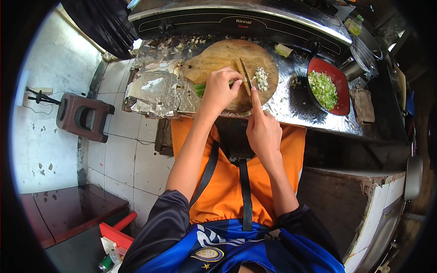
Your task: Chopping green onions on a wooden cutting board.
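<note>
My left hand (222, 87) pins a green onion stalk (200, 89) against the round wooden cutting board (218, 54); its green end sticks out to the left of the hand. In my right hand (263, 128) is a kitchen knife (245, 73), the index finger stretched along its spine. The blade crosses the board just right of the stalk's pale end, close to my left fingertips. A small heap of chopped white onion pieces (261, 78) lies on the board to the right of the blade. The knife's handle is hidden inside my right hand.
Right of the board, a red bowl (343, 94) holds chopped green onion. A folded cloth (362, 104) lies beside it. A Rinnai gas stove (205, 25) borders the foil-covered counter (150, 92) at the back. A pale vegetable piece (283, 50) and scraps lie near the stove.
</note>
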The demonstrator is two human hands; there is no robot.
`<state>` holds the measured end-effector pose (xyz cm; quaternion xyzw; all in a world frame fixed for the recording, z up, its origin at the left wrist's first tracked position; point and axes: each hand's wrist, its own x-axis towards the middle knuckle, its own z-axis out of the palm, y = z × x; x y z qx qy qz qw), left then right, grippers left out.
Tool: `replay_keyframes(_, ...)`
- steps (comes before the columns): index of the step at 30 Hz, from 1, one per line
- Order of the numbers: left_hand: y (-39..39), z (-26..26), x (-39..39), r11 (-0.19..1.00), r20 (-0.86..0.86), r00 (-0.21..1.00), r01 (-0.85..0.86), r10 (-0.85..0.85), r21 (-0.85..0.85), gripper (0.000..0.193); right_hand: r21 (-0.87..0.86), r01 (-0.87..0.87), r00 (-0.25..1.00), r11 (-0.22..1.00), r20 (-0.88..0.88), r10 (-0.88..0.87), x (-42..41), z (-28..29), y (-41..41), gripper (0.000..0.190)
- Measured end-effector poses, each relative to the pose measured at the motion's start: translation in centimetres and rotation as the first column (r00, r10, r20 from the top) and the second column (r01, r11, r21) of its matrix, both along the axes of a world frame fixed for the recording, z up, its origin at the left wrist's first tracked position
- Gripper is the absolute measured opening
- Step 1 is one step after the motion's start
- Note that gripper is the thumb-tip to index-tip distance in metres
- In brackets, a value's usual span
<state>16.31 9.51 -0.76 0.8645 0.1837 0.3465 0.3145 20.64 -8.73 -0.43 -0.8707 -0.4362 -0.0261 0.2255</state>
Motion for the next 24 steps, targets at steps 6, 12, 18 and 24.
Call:
replay_keyframes(6, 0.1, -0.1, -0.1, 1.0, -0.003, 1.0, -0.003, 0.003, 0.013, 0.009, -0.047, 0.022, 0.999, 0.999, -0.03, -0.023, -0.1, 0.2, 0.0, 0.073)
replay_keyframes(12, 0.0, 0.0, 0.0, 1.0, -0.003, 1.0, -0.006, 0.006, 0.002, 0.008, -0.061, 0.072, 0.997, 0.996, -0.022, -0.073, 0.9, 1.2, 0.1, 0.069)
replay_keyframes(18, 0.3, -0.2, -0.1, 1.0, 0.011, 1.0, -0.001, 0.001, 0.008, 0.009, -0.018, 0.013, 1.0, 1.0, -0.017, -0.013, 0.3, 1.8, 0.2, 0.068)
replay_keyframes(24, 0.1, -0.1, 0.0, 1.0, -0.001, 1.0, 0.004, -0.003, 0.028, 0.009, -0.019, -0.014, 1.0, 1.0, -0.025, 0.014, 0.2, 1.2, 0.2, 0.071)
